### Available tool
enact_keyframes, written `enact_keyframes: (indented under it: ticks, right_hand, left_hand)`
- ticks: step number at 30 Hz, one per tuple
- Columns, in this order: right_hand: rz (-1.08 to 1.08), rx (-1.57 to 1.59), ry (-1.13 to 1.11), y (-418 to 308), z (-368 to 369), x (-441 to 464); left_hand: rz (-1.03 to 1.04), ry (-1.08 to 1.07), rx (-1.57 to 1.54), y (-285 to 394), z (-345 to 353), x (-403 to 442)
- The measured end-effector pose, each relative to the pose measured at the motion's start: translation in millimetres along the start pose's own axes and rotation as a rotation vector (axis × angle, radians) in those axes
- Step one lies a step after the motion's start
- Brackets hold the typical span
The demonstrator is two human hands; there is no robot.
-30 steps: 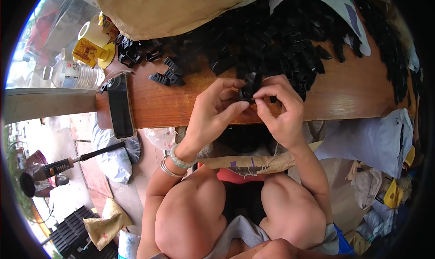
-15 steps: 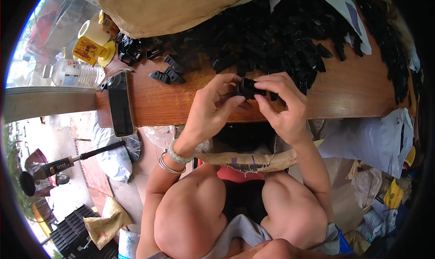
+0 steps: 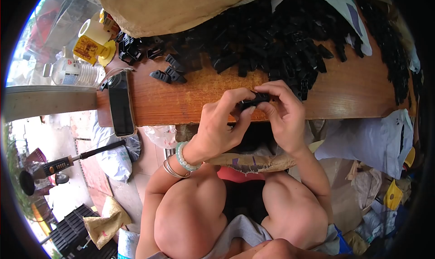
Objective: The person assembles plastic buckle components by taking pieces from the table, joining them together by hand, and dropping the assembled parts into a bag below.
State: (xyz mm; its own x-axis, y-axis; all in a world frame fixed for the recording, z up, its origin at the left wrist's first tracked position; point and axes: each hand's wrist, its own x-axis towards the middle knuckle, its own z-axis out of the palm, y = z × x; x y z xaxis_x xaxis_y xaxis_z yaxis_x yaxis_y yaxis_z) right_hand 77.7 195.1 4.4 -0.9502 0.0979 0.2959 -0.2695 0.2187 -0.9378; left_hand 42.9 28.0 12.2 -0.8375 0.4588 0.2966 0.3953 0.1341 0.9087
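Between my two hands, over the front edge of the wooden table (image 3: 190,100), is a small black plastic part (image 3: 254,100). My left hand (image 3: 222,121) pinches its left end with thumb and forefinger. The fingertips of my right hand (image 3: 285,114) close on its right end. Behind them spreads a large pile of black plastic parts (image 3: 272,41). A few black pieces (image 3: 170,72) lie apart to the left. The finer shape of the held part is hidden by my fingers.
A phone (image 3: 120,105) lies at the table's left edge, near a clear plastic bottle (image 3: 74,73) and a yellow tape holder (image 3: 88,50). A brown sack (image 3: 176,7) overhangs the back. A grey-white bag (image 3: 367,139) hangs at the right front.
The black part has been turned between my fingers and brought slightly lower, nearer the table's front edge. My left hand has shifted right and tilted, and my hands are closer together.
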Motion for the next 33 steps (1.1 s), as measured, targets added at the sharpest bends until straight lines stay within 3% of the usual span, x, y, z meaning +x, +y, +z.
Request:
enact_keyframes:
  ticks: [2,4,5,7,8,9,11,15,17,19,21,22,24,25,27,28,29,31,33]
  right_hand:
    - [-0.01,-0.03,0.009,-4,-4,-4]
    - [0.21,0.058,-0.192,-11,-16,-5]
    - [0.213,0.056,-0.191,-9,-19,-6]
    - [0.123,0.008,-0.374,-4,-23,-9]
    - [0.203,-0.074,-0.222,-13,-21,-8]
    - [0.203,-0.074,-0.225,-9,-21,-8]
    - [-0.161,-0.722,0.127,3,-22,-2]
    - [-0.162,-1.054,0.11,2,-14,5]
    - [-0.151,-1.081,0.089,2,-6,8]
    - [-0.201,-1.043,0.03,4,1,12]
    - [-0.228,-1.013,0.009,9,6,13]
    - [-0.244,-0.937,-0.009,11,8,13]
    - [-0.315,-0.765,0.031,8,8,13]
    - [-0.317,-0.764,0.03,3,4,14]
    - [-0.09,-0.214,0.035,-4,-4,15]
    - [-0.085,-0.03,0.061,0,-3,17]
    - [-0.087,-0.031,0.059,-4,-4,16]
    - [0.261,0.258,0.011,-15,-5,11]
    - [0.382,0.36,0.039,-15,-2,10]
  left_hand:
    - [-0.028,-0.005,-0.034,3,-2,4]
    - [0.013,-0.038,0.023,-11,-21,13]
    - [0.051,-0.072,0.078,-19,-27,20]
    - [0.017,0.198,0.343,-21,-25,39]
    - [0.039,0.192,0.462,-26,-26,46]
    - [0.06,0.187,0.582,-31,-27,50]
    - [0.095,0.157,0.653,-39,-26,54]
    - [0.24,0.151,0.746,-40,-21,55]
    - [0.156,0.197,0.702,-32,-19,49]
    - [0.077,0.239,0.664,-30,-19,44]
    - [-0.024,0.256,0.302,-34,-23,37]
    - [-0.024,0.253,0.301,-33,-27,33]
    - [-0.241,0.046,0.029,-25,-34,26]
    - [-0.242,0.048,0.03,-22,-31,22]
    - [-0.333,-0.032,-0.268,-16,-22,15]
    - [-0.35,-0.073,-0.295,-13,-21,14]
    - [-0.348,-0.07,-0.296,-9,-21,15]
    - [-0.586,-0.151,-0.437,-2,-22,17]
    - [-0.564,-0.135,-0.457,-4,-16,16]
